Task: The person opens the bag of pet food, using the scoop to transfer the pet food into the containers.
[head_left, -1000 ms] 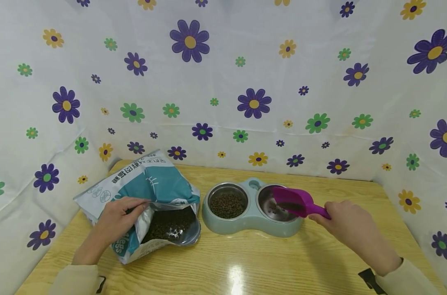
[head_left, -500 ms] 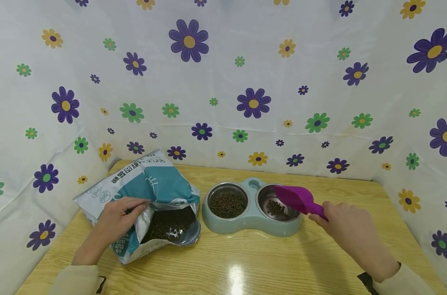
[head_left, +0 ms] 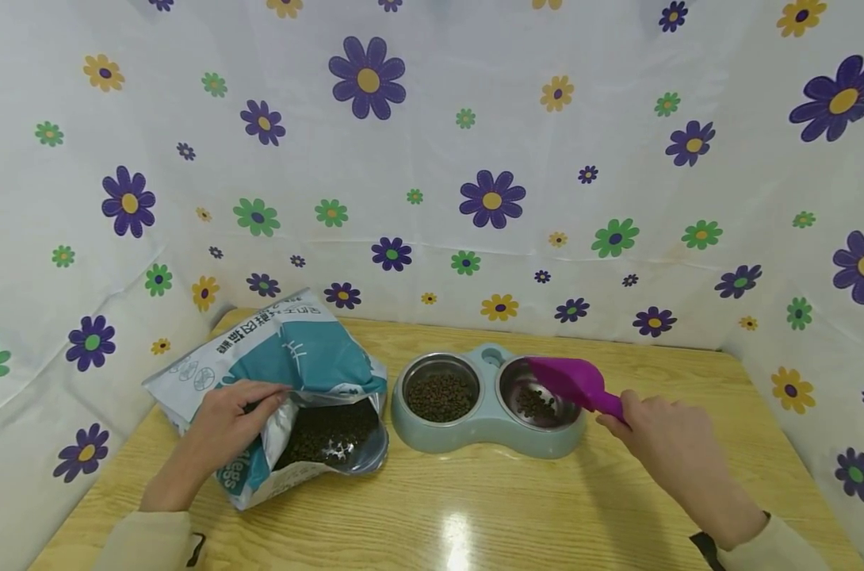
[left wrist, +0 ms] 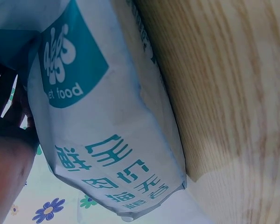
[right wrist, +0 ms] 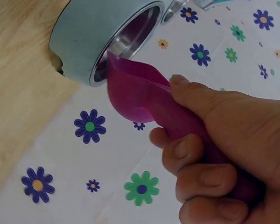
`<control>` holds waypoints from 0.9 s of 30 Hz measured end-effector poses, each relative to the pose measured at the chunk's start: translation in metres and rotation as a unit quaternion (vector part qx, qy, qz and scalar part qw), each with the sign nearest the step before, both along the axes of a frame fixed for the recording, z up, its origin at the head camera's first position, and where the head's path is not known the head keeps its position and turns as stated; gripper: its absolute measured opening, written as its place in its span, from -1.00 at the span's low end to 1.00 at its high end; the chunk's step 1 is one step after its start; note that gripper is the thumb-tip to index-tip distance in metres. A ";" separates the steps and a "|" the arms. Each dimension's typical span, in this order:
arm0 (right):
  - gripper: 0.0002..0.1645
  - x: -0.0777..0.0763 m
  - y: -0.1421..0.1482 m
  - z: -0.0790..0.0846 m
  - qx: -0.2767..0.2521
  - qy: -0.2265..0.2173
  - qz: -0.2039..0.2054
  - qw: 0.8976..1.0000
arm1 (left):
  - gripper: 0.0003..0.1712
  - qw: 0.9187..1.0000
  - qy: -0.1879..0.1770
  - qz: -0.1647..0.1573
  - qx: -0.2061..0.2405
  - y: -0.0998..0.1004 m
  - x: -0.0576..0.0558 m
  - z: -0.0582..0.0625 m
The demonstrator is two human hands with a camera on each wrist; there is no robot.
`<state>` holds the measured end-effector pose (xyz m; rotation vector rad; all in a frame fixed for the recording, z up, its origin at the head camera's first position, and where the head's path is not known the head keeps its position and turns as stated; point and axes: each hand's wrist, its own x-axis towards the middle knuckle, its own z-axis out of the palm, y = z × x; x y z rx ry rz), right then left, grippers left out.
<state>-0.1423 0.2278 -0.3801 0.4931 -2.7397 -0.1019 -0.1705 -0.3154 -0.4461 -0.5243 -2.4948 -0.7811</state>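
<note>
My right hand (head_left: 678, 448) grips the handle of a purple scoop (head_left: 573, 382), its fingers wrapped round it in the right wrist view. The tilted scoop hangs over the right steel bowl of a pale green double pet bowl (head_left: 478, 438). A small heap of brown kibble (head_left: 534, 403) lies in that bowl, partly hidden by the scoop. More kibble (head_left: 439, 398) covers the bottom of the left bowl. My left hand (head_left: 231, 424) pinches the edge of the open pet food bag (head_left: 325, 357), which lies on its side with dark kibble showing inside.
The wooden table (head_left: 518, 507) carries the bag at left and the double bowl near its middle. Behind and at both sides hangs a white flower-print cloth (head_left: 432, 143).
My right hand has tipped the scoop over, and kibble has dropped from it into the right bowl, where the heap is larger. The left hand and the bag have stayed put.
</note>
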 end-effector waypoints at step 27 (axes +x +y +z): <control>-0.46 0.013 -0.100 -0.023 -0.302 -0.329 0.135 0.884 | -0.72 1.000 0.011 -0.003 -0.006 0.000 -0.003 -0.003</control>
